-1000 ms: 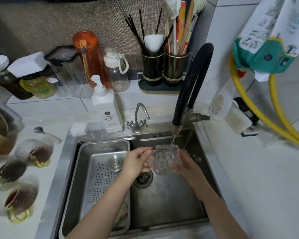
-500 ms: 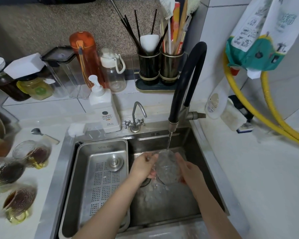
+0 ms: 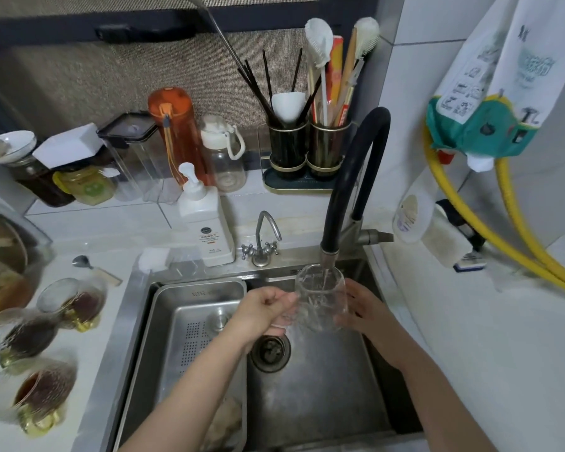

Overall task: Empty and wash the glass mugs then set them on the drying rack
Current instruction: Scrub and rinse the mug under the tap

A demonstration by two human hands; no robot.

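A clear glass mug (image 3: 320,298) is held upright over the sink (image 3: 323,386), right under the black faucet (image 3: 349,190), and water runs into it. My left hand (image 3: 268,309) grips its handle on the left side. My right hand (image 3: 361,313) cups the mug's right wall with curled fingers. Three glass mugs with dark liquid (image 3: 75,303), (image 3: 23,334), (image 3: 33,396) stand on the white counter to the left of the sink.
A perforated steel drain tray (image 3: 193,337) sits in the sink's left half. A soap pump bottle (image 3: 206,223), a small tap (image 3: 263,239), a spoon (image 3: 92,269), bottles and a utensil holder (image 3: 307,148) line the back. A yellow hose (image 3: 503,243) hangs at the right.
The mug was tipped low in the sink half a second ago; now it is raised and upright under the spout, filling with water. Both hands rose with it.
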